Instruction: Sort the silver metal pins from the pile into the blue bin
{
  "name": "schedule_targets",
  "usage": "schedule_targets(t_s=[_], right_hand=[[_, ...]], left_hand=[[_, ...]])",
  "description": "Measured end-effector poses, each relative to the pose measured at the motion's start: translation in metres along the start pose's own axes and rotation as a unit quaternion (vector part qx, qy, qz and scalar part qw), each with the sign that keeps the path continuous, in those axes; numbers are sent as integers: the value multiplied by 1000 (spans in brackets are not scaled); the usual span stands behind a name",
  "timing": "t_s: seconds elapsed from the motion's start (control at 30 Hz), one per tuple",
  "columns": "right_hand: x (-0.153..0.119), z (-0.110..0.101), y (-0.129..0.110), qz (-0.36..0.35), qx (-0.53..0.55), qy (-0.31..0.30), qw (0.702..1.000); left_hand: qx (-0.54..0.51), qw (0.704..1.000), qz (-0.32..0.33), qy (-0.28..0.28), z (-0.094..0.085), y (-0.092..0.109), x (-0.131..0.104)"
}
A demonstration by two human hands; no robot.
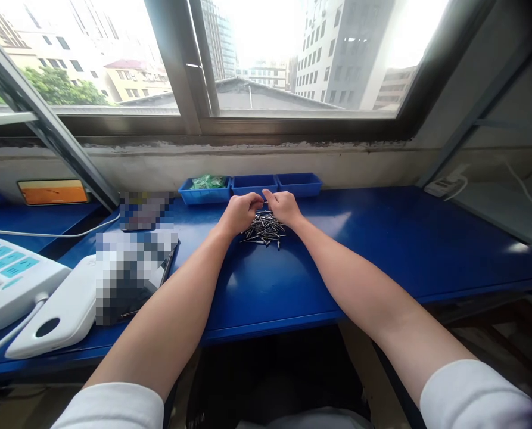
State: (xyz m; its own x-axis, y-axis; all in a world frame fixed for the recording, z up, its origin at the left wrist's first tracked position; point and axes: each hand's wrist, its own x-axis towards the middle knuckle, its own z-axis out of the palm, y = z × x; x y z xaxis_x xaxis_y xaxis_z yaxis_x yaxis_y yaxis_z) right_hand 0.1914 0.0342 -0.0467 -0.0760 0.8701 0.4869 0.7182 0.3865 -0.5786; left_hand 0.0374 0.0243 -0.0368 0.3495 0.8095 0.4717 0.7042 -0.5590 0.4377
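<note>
A pile of small, thin metal pieces that look like pop rivets [266, 227] lies on the blue tabletop [266, 286]. Over its left part, my left hand [240, 213] is closed in a pinch. Opposite it, my right hand [284, 207] is closed too, thumb raised. A sliver of a shiny metal piece shows between the fingertips of both hands, apparently one pop rivet; most of it is hidden by the fingers. Just behind the hands stand three joined blue bins: the left bin [205, 195] has green plastic packets [208, 182], beside the middle bin [254, 180] and right bin [298, 185].
On the left lie a white power bank [53, 325], a white power strip [18, 277] with cables, and blurred-out items [136, 271]. A phone [53, 192] leans farther back. Metal shelf posts flank the table, and a window is behind the bins.
</note>
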Motion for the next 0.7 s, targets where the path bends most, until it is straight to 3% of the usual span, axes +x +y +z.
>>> schedule_targets(t_s=[0.13,0.23,0.37,0.57,0.7], right_hand=[[-1,0,0,21,125,23,992],[-1,0,2,4,232,8,973],[-2,1,4,-1,295,-12,955],[-1,-4,5,-20,293,-27,955],[4,-8,9,7,163,10,986]], left_hand=[[13,999,-12,28,0,-5,1],[24,998,-34,47,-1,-8,3],[31,997,-45,52,-2,-10,3],[26,997,-30,65,1,-12,5],[56,991,-69,97,3,-16,6]])
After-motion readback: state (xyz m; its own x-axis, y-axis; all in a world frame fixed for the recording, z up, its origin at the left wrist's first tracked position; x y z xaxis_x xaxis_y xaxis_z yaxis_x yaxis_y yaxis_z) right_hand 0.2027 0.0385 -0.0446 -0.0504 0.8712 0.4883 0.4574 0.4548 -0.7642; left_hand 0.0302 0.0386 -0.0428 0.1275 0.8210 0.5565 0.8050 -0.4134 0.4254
